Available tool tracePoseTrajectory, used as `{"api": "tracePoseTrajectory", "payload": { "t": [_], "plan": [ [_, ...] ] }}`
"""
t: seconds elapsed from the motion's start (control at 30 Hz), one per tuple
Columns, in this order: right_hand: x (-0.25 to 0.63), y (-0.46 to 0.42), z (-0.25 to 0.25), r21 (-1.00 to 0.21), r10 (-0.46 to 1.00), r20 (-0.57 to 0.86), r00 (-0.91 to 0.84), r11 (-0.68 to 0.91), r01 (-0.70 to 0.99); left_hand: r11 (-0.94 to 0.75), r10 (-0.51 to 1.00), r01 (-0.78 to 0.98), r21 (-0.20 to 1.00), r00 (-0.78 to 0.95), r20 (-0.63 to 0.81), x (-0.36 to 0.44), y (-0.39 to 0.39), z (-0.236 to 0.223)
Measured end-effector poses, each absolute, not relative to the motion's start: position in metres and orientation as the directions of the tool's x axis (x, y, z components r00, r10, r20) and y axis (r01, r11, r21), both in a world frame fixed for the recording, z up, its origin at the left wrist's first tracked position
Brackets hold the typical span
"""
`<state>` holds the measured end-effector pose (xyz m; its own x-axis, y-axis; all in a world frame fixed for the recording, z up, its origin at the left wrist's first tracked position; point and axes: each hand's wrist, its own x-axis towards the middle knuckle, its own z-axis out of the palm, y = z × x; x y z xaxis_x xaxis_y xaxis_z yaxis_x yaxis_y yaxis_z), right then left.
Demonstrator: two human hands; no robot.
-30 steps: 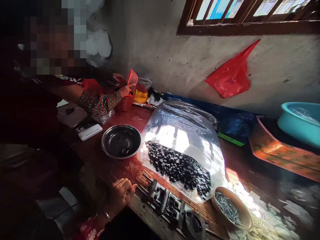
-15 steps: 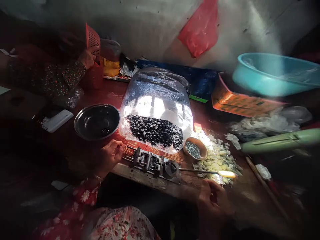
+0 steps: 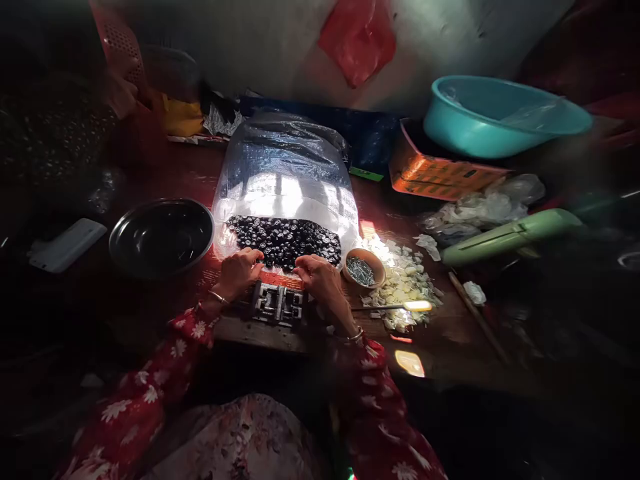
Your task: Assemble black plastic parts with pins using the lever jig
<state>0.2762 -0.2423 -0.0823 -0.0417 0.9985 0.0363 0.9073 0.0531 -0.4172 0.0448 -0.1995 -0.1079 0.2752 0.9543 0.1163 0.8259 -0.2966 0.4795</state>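
Note:
At the near edge of a pile of small round black pieces (image 3: 285, 240), my left hand (image 3: 239, 272) has its fingers bent and drawn together. My right hand (image 3: 320, 279) is at the pile's near right side, fingertips also closed in. What either hand pinches, if anything, is too small to make out. The pile lies in the mouth of a clear plastic sack (image 3: 280, 160). Just below my hands, at the table edge, sits a metal jig (image 3: 278, 303) with springs and paired blocks. Its long handle (image 3: 375, 308) points right, and my right wrist covers part of the jig.
A small bowl of metal pins (image 3: 360, 271) stands beside a heap of pale pieces (image 3: 407, 280). A steel bowl (image 3: 161, 237) and a white phone-like object (image 3: 69, 245) lie left. Back right are a turquoise basin (image 3: 505, 127) and orange crate (image 3: 445, 175). Another person's hand (image 3: 121, 97) is far left.
Both my hands have moved to the black pile, the left from the jig's rods and the right from near the handle. The view has shifted to the right.

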Motion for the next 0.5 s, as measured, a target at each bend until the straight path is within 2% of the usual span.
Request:
{"api": "tracePoseTrajectory", "payload": {
  "t": [0.13,0.23,0.33,0.5],
  "plan": [
    [0.263,-0.226,-0.088,-0.25,0.996,-0.066,-0.053,0.035,0.968,-0.288,0.956,0.837,0.466,0.28,0.087,0.049,-0.19,-0.109],
    [0.259,-0.224,-0.092,-0.203,0.995,-0.078,-0.059,0.042,0.978,-0.303,0.949,0.828,0.472,0.307,0.071,0.048,-0.186,-0.11],
    [0.26,-0.227,-0.094,-0.243,0.996,-0.065,-0.066,0.048,0.969,-0.324,0.94,0.808,0.492,0.334,0.07,0.046,-0.185,-0.112],
    [0.274,-0.235,-0.1,-0.42,0.999,-0.036,-0.04,0.022,0.907,-0.342,0.934,0.762,0.55,0.341,0.109,0.046,-0.185,-0.115]
  ]
}}
